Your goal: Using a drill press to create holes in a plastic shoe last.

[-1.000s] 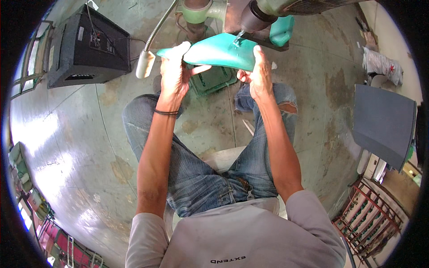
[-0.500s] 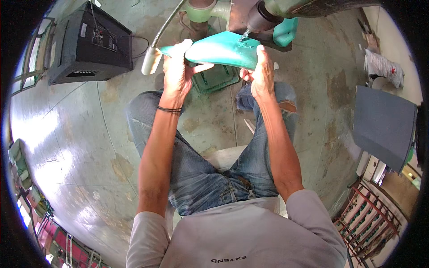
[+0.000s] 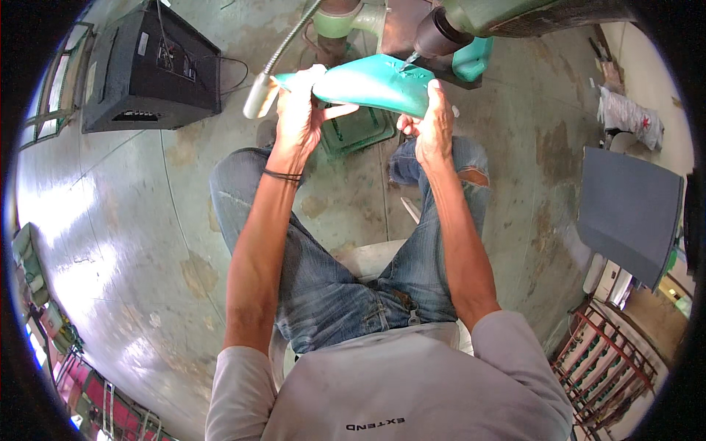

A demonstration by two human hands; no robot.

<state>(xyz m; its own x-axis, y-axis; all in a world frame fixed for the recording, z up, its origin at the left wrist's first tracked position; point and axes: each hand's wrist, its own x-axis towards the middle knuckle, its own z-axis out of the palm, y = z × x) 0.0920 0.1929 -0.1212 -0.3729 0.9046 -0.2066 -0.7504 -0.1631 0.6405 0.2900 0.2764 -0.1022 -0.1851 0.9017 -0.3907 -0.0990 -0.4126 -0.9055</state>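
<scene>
A curved teal plastic piece [image 3: 368, 84] is held up in front of me between both hands. My left hand [image 3: 298, 121] is closed around its left end, with one finger stretched out beneath it. My right hand [image 3: 432, 128] grips the right end, thumb on top and fingers curled below. A drill bit [image 3: 410, 60] in a dark chuck [image 3: 439, 33] comes down to the piece near its far edge. Small teal shavings [image 3: 421, 74] lie by the bit. A lamp head [image 3: 259, 99] on a flexible metal neck lights the left side of the piece.
The green drilling machine [image 3: 529, 11] spans the top right. Another teal piece [image 3: 472, 59] rests behind the chuck. Beneath my hands, a green crate [image 3: 359, 132] sits on the floor. A black speaker-like box [image 3: 151, 70] stands left; a dark grey panel [image 3: 630, 213] and a rusty rack [image 3: 607, 367] are right.
The view has shifted slightly, moving the lamp and chuck a little rightward in the picture. The teal piece has moved slightly right, and its shavings now show to the right of the bit.
</scene>
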